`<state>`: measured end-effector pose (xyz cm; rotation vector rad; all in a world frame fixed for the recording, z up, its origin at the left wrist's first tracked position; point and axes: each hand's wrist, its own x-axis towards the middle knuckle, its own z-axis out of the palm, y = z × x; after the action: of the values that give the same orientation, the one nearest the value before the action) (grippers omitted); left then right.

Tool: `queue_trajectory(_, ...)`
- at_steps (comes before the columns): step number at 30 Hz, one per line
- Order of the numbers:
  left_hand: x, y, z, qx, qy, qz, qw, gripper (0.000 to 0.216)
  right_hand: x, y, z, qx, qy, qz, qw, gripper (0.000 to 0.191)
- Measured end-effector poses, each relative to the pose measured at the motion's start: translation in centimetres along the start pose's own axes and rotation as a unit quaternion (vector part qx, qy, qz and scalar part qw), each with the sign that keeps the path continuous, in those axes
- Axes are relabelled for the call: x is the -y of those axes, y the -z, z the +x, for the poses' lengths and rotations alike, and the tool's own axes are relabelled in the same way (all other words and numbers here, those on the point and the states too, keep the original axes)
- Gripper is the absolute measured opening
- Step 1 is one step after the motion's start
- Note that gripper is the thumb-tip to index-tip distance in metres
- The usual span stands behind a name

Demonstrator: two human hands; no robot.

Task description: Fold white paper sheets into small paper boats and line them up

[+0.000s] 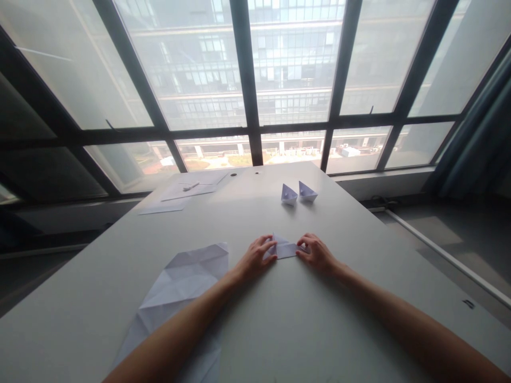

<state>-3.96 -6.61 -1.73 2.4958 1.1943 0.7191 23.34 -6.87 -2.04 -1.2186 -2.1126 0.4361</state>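
Observation:
A small white sheet of folded paper [286, 250], with a pointed top and a straight band along its lower edge, lies on the white table between my hands. My left hand [257, 255] grips its left end, fingers bent over the edge. At the right end, my right hand [316, 252] pinches the paper between thumb and curled fingers. Just beyond stand two folded paper boats, the left boat [289, 196] and the right boat [307, 192], side by side.
A large creased sheet of paper [181, 290] lies partly under my left forearm. Flat sheets [171, 192] with a small white object [190, 186] on top are at the far left. A small dark item [468, 304] sits near the table's right edge. Windows stand beyond the table.

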Motion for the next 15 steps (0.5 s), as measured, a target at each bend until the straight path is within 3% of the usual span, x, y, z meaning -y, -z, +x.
queue_trajectory(15,-0.16,0.2,-0.22,-0.058,-0.031,-0.076,0.995,0.039,0.23,-0.01,-0.04,0.006,0.002,0.071,0.997,0.015)
